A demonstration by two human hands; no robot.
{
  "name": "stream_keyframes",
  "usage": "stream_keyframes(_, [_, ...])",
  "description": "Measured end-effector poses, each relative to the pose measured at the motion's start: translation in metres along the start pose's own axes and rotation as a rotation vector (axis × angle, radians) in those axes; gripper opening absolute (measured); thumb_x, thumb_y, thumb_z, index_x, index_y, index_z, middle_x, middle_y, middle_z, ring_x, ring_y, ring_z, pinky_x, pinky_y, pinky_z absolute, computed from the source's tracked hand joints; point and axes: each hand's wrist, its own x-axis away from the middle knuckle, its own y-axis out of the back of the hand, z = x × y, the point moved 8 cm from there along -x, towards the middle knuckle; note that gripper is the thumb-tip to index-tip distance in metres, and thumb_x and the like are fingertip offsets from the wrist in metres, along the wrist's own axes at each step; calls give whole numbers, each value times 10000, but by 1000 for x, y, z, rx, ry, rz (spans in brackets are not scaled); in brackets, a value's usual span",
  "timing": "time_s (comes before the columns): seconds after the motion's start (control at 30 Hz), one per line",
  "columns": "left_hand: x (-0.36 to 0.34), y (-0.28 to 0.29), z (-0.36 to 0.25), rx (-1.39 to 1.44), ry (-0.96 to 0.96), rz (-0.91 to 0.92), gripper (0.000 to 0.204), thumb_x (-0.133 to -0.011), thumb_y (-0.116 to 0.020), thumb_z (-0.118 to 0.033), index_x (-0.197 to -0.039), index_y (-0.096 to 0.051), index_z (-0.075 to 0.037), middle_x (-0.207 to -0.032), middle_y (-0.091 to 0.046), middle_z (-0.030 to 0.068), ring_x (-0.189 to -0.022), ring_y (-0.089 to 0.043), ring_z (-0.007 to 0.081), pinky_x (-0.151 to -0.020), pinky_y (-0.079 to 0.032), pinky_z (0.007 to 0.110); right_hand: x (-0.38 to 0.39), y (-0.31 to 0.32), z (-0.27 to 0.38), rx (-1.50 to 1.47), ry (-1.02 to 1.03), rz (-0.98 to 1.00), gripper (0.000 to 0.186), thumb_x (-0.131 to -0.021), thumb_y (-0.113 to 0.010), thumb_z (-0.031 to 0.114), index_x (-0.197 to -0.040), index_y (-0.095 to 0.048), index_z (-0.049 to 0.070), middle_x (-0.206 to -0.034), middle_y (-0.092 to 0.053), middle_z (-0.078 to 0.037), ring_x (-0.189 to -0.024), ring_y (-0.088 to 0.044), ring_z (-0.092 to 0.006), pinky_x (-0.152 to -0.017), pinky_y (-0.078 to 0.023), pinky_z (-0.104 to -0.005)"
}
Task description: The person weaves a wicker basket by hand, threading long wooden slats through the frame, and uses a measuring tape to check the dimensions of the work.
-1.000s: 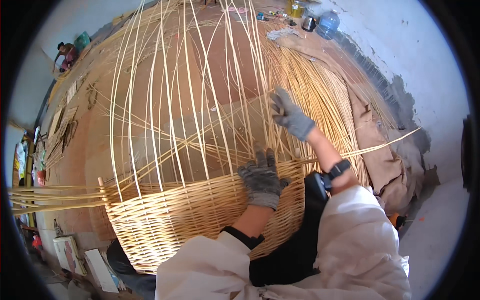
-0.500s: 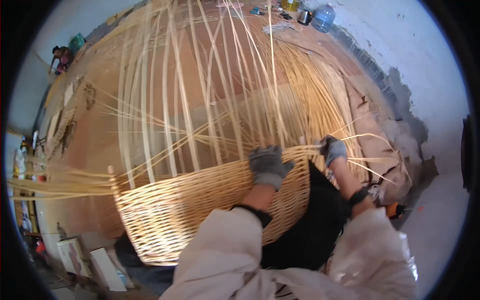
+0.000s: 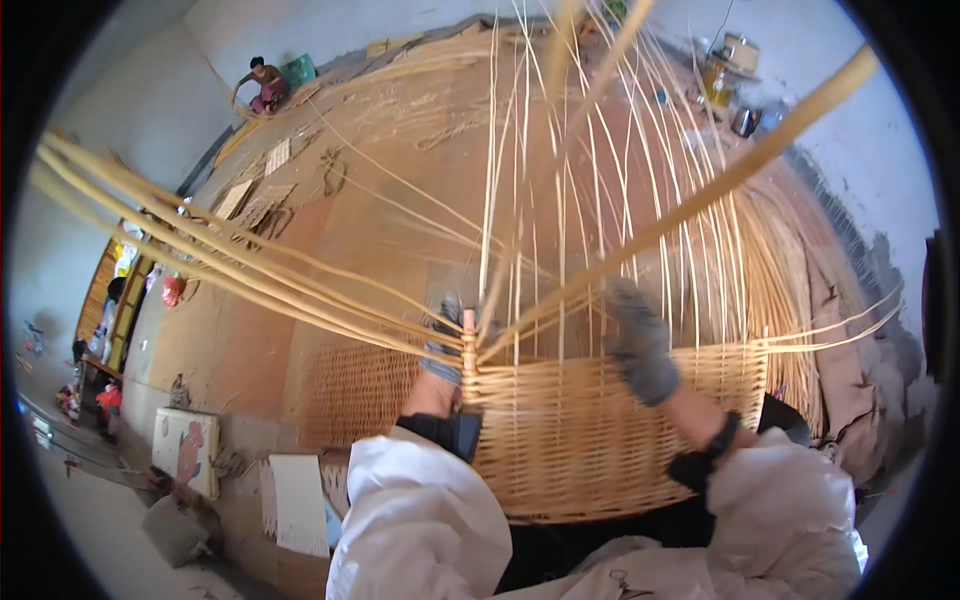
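Note:
A wicker panel (image 3: 590,440) of woven pale rods stands upright in front of me, long thin stakes rising from its top edge. At its left corner post (image 3: 469,340), my gloved left hand (image 3: 442,330) is partly hidden behind long weaving rods (image 3: 220,260) that fan out leftward. My gloved right hand (image 3: 640,345) is over the panel's top edge among the stakes, blurred by motion. Thicker rods (image 3: 690,210) cross close to the camera, rising to the upper right.
A crouching person (image 3: 265,85) works by the back left wall. A bundle of rods (image 3: 800,360) lies at right beside brown cloth (image 3: 845,400). Pots and a kettle (image 3: 745,120) stand back right. Boards (image 3: 295,505) and another woven piece (image 3: 350,395) lie at left.
My left hand has moved from the panel's right part to its left corner. My right hand has moved left from the right corner onto the top edge. The view has shifted leftward.

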Motion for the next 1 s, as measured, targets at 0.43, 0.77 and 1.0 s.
stream_keyframes(0.43, [57, -34, 48, 189, -126, 308, 282, -784, -516, -104, -1045, -480, -4, -958, -535, 116, -887, -523, 224, -802, -424, 275, -32, -52, 73, -73, -249, 182, 204, -778, -524, 222, -665, -566, 58, -660, -558, -120, -611, -540, -310, -582, -436, -384])
stream_keyframes(0.77, [94, -75, 69, 822, 270, 83, 88, -736, -500, -115, -756, -491, -29, -586, -440, 23, -427, -385, 105, -394, -355, 216, -68, -104, 93, 318, -254, 418, 398, -819, -444, 381, -689, -567, 26, -558, -520, -173, -558, -532, -324, -533, -420, -380])
stream_keyframes(1.0, [91, -60, 78, 669, 213, -11, 87, -751, -484, -140, -715, -485, -61, -564, -418, 8, -413, -372, 96, -383, -360, 217, -43, -68, 138, -89, 6, 131, 230, -810, -487, 212, -670, -526, 34, -575, -528, -147, -511, -531, -293, -484, -432, -356])
